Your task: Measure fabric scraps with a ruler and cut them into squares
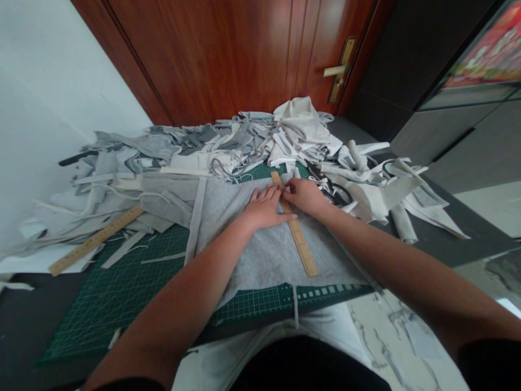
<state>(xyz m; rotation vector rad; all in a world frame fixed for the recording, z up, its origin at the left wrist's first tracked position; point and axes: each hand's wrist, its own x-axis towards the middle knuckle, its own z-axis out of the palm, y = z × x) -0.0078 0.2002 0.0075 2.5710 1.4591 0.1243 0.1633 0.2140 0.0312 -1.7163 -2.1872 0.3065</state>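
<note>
- Ruler (300,241) could swivel, I judge: its near end lies free, with neither hand pressing there.
- Grey cloth (260,255) under it looks soft, so uneven pressure from the left hand (266,209) might ruck or drag it across the green mat (122,282).
- Scissors (341,193) lie among pale scraps (366,198) just right of the right hand (304,196); a sideways sweep could knock them.
- The ruler lies on the cloth, right of its middle; its long axis slants from far left to near right, more near-to-far than sideways.
- The left hand lies flat, fingers somewhat apart, thumb across the ruler.
- The right hand bends in beside the ruler's far part, fingertips drawn close; whether they pinch anything, I cannot tell.
</note>
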